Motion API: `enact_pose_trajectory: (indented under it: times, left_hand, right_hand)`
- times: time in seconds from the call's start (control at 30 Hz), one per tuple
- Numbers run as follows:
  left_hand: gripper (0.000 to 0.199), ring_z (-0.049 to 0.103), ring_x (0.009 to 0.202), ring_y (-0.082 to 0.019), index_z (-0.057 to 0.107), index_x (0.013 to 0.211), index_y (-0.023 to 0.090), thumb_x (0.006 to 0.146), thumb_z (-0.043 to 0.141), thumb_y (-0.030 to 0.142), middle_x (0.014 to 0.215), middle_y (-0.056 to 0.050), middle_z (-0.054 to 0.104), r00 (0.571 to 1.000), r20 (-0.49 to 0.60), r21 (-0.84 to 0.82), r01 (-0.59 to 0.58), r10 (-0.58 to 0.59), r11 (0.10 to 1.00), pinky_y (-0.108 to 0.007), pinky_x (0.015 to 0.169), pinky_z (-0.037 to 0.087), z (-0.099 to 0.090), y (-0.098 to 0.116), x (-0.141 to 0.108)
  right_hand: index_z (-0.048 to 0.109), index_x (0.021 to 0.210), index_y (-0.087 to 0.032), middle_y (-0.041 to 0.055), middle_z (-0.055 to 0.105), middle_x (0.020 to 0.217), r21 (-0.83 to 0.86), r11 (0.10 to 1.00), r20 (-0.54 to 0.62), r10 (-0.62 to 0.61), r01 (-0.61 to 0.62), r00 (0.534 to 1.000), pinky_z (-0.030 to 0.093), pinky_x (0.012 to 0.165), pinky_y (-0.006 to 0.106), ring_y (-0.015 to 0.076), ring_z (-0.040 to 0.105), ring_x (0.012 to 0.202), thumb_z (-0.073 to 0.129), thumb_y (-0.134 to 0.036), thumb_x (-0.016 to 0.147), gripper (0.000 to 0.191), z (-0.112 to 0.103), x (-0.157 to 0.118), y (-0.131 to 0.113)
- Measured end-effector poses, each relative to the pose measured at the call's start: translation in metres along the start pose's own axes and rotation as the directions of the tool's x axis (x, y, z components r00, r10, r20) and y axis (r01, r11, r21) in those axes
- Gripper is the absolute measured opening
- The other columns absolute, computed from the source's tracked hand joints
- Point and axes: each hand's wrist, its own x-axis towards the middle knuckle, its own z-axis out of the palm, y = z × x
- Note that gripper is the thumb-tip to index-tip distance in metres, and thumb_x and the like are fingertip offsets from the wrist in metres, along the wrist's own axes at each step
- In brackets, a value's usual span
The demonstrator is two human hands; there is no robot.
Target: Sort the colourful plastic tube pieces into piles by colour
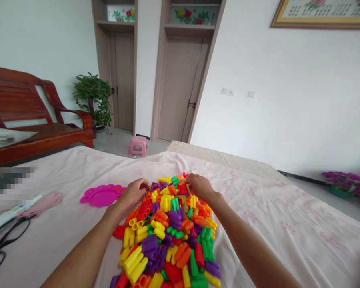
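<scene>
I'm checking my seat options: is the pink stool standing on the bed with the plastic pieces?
No, the pink stool stands on the tiled floor, beyond the cloth's far edge.

The blocks [175, 218] look like smooth plastic with a soft sheen; the tray [103, 196] is flat, smooth plastic — bright and faintly shiny; the stool [138, 146] is plastic too; the sheet [252, 196] is matt, creased cloth; the bench [15, 98] is wood — polished and glossy; the walls [273, 72] look smooth and matt.

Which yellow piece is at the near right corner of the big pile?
The yellow one just this side of the purple piece; other yellow pieces lie farther left or farther away.
</scene>
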Motion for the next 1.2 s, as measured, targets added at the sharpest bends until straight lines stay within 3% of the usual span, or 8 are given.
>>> enact_pose_trajectory:
  times: [0.13,0.23,0.37,0.47,0.7,0.87,1.07,1.2]
  left_hand:
    - [0.021,0.065,0.09,-0.022,0.067,0.092,0.019,0.076,0.055,0.027,0.095,-0.005,0.073,0.999,0.015,-0.099,0.05,-0.048,0.994,-0.027,0.075,0.045,0.007,-0.002,0.014]
    - [0.014,0.064,0.08,-0.021,0.065,0.081,0.018,0.07,0.058,0.022,0.082,-0.004,0.071,0.992,0.078,-0.146,0.113,-0.103,0.983,-0.026,0.069,0.044,0.013,-0.002,0.033]
    - [0.015,0.06,0.063,-0.016,0.063,0.079,0.017,0.065,0.059,0.018,0.068,-0.001,0.066,0.967,0.2,-0.205,0.198,-0.157,0.959,-0.024,0.057,0.04,0.015,0.004,0.057]
    - [0.019,0.057,0.056,-0.014,0.061,0.078,0.016,0.059,0.06,0.015,0.063,0.001,0.062,0.932,0.312,-0.23,0.26,-0.182,0.938,-0.022,0.053,0.038,0.014,0.009,0.067]
    - [0.043,0.057,0.053,-0.014,0.064,0.101,0.016,0.058,0.061,0.018,0.064,0.001,0.065,0.86,0.464,-0.254,0.36,-0.214,0.897,-0.021,0.05,0.037,0.021,0.017,0.07]
    - [0.021,0.051,0.048,-0.012,0.067,0.078,0.014,0.058,0.06,0.019,0.059,0.0,0.064,0.843,0.496,-0.248,0.366,-0.207,0.897,-0.022,0.046,0.032,0.029,0.018,0.067]
    - [0.011,0.051,0.048,-0.013,0.065,0.064,0.012,0.058,0.066,0.022,0.057,-0.003,0.064,0.845,0.481,-0.296,0.408,-0.235,0.864,-0.024,0.046,0.032,0.023,0.014,0.059]
    - [0.024,0.058,0.059,-0.013,0.066,0.079,0.014,0.065,0.07,0.032,0.073,-0.004,0.069,0.894,0.393,-0.462,0.393,-0.214,0.795,-0.022,0.052,0.039,0.009,0.021,0.049]
  right_hand:
    - [0.072,0.097,-0.022,0.0076,0.068,0.114,0.042,0.999,-0.081,0.028,-0.024,0.996,0.042,0.079,0.029,0.022,0.062,0.103,0.054,-0.01,0.082,0.026,-0.005,-0.005,0.013]
    - [0.068,0.097,-0.02,0.0061,0.071,0.102,0.325,0.943,-0.17,0.125,-0.064,0.977,0.042,0.077,0.029,0.0205,0.062,0.095,0.054,-0.015,0.083,0.02,-0.014,-0.017,0.02]
    - [0.064,0.087,-0.018,0.0023,0.068,0.081,0.811,0.58,0.038,0.068,-0.071,0.997,0.044,0.068,0.027,0.0164,0.06,0.074,0.056,-0.022,0.078,0.013,-0.021,-0.036,0.014]
    - [0.062,0.082,-0.017,0.0001,0.064,0.075,0.908,0.398,0.147,-0.016,-0.128,0.989,0.044,0.063,0.025,0.0135,0.057,0.067,0.057,-0.021,0.072,0.011,-0.013,-0.045,0.0]
    - [0.064,0.102,-0.019,-0.0021,0.064,0.08,0.793,0.596,0.109,0.071,-0.13,0.991,0.04,0.056,0.021,0.0116,0.056,0.066,0.053,-0.007,0.064,0.041,0.007,-0.042,-0.029]
    - [0.071,0.093,-0.017,-0.002,0.064,0.075,0.752,0.65,0.072,0.083,-0.109,0.994,0.04,0.056,0.021,0.0117,0.055,0.066,0.059,-0.007,0.061,0.035,0.006,-0.04,-0.043]
    - [0.071,0.091,-0.016,-0.0023,0.063,0.065,0.947,0.291,0.065,0.24,-0.136,0.969,0.042,0.052,0.023,0.0117,0.054,0.056,0.066,-0.024,0.067,0.026,-0.003,-0.034,-0.047]
    - [0.068,0.096,-0.015,0.001,0.067,0.071,0.99,0.081,0.088,0.287,-0.115,0.954,0.046,0.052,0.024,0.0126,0.059,0.056,0.074,-0.037,0.066,0.037,-0.015,-0.021,-0.052]
